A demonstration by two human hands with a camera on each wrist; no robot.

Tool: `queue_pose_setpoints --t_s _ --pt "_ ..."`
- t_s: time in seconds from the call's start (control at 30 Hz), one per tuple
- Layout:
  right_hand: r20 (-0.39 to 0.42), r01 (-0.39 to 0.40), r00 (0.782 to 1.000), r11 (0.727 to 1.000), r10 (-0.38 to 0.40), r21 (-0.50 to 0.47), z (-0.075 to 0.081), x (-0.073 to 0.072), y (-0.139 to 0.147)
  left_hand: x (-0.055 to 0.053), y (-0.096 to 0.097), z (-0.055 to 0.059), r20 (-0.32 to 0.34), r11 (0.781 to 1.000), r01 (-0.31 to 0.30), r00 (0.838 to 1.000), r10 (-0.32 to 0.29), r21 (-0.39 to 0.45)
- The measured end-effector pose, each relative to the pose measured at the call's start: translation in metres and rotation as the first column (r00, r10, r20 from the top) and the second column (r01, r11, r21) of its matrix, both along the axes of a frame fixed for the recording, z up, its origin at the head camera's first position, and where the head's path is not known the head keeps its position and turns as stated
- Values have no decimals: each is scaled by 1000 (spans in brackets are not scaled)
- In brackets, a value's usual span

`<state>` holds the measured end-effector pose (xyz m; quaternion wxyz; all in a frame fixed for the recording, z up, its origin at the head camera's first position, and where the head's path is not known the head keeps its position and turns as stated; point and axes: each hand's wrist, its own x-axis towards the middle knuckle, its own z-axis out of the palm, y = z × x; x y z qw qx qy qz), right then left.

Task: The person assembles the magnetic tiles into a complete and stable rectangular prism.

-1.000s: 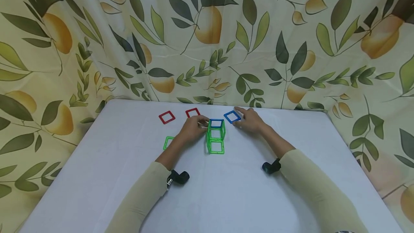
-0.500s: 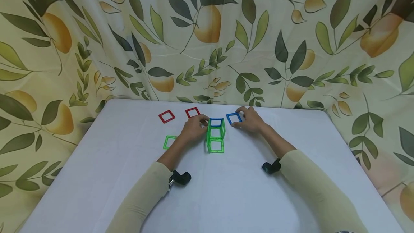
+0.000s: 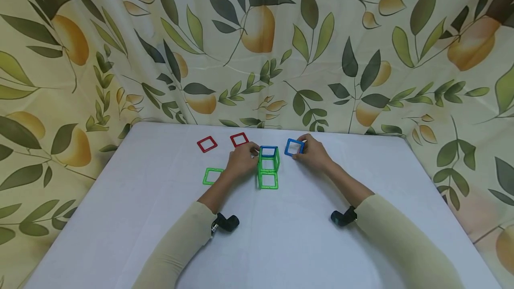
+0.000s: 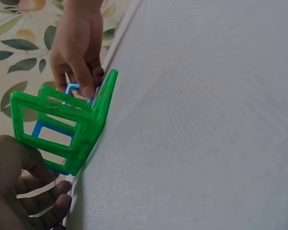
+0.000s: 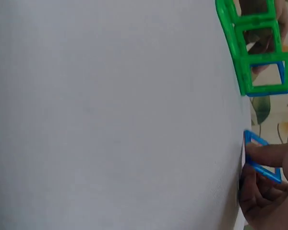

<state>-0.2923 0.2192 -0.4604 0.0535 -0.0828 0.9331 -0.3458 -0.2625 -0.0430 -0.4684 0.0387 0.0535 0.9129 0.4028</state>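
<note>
A small upright structure of green square-frame magnetic tiles (image 3: 268,181) with a blue tile frame (image 3: 268,147) at its back stands near the table's far edge. My left hand (image 3: 241,160) is at its left side; in the left wrist view the thumb lies close against the frames and the other fingers (image 4: 48,199) are loosely bent below. Whether the thumb presses on it is hard to tell. To the right, my right hand (image 3: 314,153) pinches a loose blue square magnetic tile (image 3: 287,147) by its right side, thumb against fingers, tilted up and apart from the structure.
Two red square tiles lie flat at the back left, one further left (image 3: 207,144) and one just behind the left hand (image 3: 239,138). A green square tile (image 3: 207,176) lies beside the left forearm, partly covered. The white table (image 3: 281,244) ends at a patterned curtain (image 3: 257,79).
My right hand has picked up the blue tile, which turned and shifted slightly right and tilts upward. The left hand stays by the structure, its forearm a little further right.
</note>
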Motion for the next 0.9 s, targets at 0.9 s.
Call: queue_pose_setpoints --t_s 0.9 --pt "-42 -112 993 976 106 -185 18 99 -21 -4 1 -5 -10 1000 -15 1000 14 -5"
